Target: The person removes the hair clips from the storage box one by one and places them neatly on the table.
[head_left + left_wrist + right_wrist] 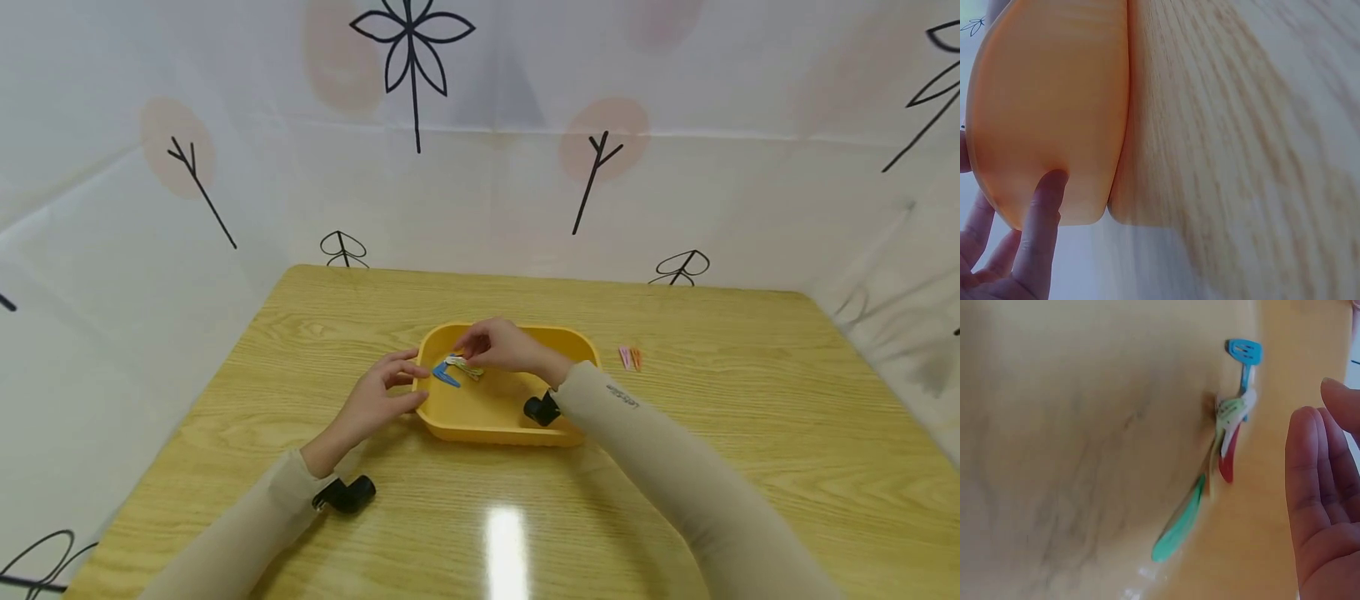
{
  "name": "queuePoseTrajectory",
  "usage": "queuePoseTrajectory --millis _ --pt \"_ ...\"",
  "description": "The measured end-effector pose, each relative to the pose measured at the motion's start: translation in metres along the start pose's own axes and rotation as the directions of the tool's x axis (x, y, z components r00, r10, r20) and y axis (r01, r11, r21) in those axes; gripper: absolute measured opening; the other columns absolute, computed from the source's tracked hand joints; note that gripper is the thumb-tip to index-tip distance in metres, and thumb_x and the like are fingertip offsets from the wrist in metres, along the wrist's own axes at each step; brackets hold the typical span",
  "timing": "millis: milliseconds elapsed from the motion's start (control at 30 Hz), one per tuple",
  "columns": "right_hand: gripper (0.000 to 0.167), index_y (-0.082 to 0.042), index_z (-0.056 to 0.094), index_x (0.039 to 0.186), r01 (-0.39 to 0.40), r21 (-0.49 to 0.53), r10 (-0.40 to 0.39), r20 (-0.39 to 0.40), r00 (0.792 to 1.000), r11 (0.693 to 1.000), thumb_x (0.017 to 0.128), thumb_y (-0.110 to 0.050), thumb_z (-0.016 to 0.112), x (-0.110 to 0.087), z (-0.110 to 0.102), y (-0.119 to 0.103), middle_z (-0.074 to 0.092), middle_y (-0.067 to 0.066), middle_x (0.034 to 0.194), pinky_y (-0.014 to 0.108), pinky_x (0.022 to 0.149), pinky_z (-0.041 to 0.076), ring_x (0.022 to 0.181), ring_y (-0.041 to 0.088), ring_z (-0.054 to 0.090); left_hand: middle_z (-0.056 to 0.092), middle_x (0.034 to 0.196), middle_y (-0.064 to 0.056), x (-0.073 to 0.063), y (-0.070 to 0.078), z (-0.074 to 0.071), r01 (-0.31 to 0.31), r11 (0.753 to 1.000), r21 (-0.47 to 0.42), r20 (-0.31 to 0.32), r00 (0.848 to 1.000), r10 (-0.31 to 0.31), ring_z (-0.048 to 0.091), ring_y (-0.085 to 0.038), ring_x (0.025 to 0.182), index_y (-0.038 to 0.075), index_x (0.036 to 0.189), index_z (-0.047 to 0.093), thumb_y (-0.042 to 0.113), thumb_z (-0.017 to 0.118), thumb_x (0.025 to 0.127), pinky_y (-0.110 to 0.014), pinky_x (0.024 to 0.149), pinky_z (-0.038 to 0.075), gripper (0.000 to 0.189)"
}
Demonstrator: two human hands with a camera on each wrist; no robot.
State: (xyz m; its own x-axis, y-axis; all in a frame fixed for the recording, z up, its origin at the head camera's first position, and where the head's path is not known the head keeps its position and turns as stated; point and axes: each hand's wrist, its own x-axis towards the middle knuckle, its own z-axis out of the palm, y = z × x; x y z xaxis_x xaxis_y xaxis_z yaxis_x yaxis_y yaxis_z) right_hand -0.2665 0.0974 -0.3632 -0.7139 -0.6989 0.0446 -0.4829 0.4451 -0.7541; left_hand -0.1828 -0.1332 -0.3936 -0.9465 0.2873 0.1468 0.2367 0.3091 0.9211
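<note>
Holding the yellow tray (487,435) — left hand (377,392), thumb and fingers apart.

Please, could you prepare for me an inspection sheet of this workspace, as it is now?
Surface: wood-patterned table; light reflection near the person.
Job's things: yellow tray holds a blue slotted spatula, red handle, green handle and overlapping pale pieces.
Clutter: small pink piece and orange piece lie on the table, right of the tray.
Hands: left hand touches the tray; right hand is over the tray, holding nothing visible.
Cables: nothing seen.
Surroundings: white cloth with plant drawings; black device on each wrist.
</note>
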Motion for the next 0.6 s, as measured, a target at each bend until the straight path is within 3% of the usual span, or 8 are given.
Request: queuePoseTrajectory --millis 233,300,433,600 --pt "0.023 0.003 0.066 0.106 0.006 -0.021 -0.004 0.077 0.997 1.000 0.083 0.003 0.066 0.009 0.007 0.004 0.063 0.004 0.085 0.024 0.068 0.052 0.075 0.014 0.058 0.037 0.138 -0.025 -0.005 0.021 0.000 0.003 1.000 0.001 0.009 1.000 -0.003 0.050 -0.044 0.109 -0.012 0.104 0.060 -0.001 0.065 0.084 -0.050 0.090 0.046 0.024" --pt "0.023 0.002 0.066 0.106 0.014 -0.029 -0.011 0.097 0.995 0.999 0.083 0.003 0.066 0.012 0.008 0.005 0.063 0.005 0.086 0.023 0.069 0.052 0.076 0.014 0.058 0.037 0.138 -0.024 -0.005 0.021 0.000 0.009 1.000 0.005 0.011 1.000 -0.009 0.051 -0.043 0.109 -0.011 0.104 0.060 0.000 0.065 0.084 -0.046 0.087 0.049 0.023" --pt "0.025 0.002 0.067 0.107 0.029 -0.049 -0.022 0.138 0.990 0.998 0.082 0.005 0.065 0.017 0.012 0.006 0.064 0.006 0.088 0.022 0.072 0.052 0.077 0.013 0.058 0.037 0.141 -0.019 -0.002 0.005 -0.001 0.024 1.000 -0.004 0.011 1.000 -0.024 0.051 -0.041 0.111 -0.008 0.105 0.061 0.004 0.067 0.084 -0.036 0.079 0.054 0.025" --pt "0.027 0.002 0.066 0.108 0.024 -0.073 -0.012 0.170 0.985 0.997 0.081 0.005 0.066 0.020 0.015 0.004 0.065 0.007 0.091 0.022 0.073 0.052 0.079 0.012 0.059 0.037 0.141 -0.020 -0.003 0.011 -0.001 0.021 1.000 -0.007 0.010 1.000 -0.021 0.050 -0.042 0.111 -0.008 0.105 0.061 0.003 0.067 0.084 -0.039 0.082 0.053 0.025"
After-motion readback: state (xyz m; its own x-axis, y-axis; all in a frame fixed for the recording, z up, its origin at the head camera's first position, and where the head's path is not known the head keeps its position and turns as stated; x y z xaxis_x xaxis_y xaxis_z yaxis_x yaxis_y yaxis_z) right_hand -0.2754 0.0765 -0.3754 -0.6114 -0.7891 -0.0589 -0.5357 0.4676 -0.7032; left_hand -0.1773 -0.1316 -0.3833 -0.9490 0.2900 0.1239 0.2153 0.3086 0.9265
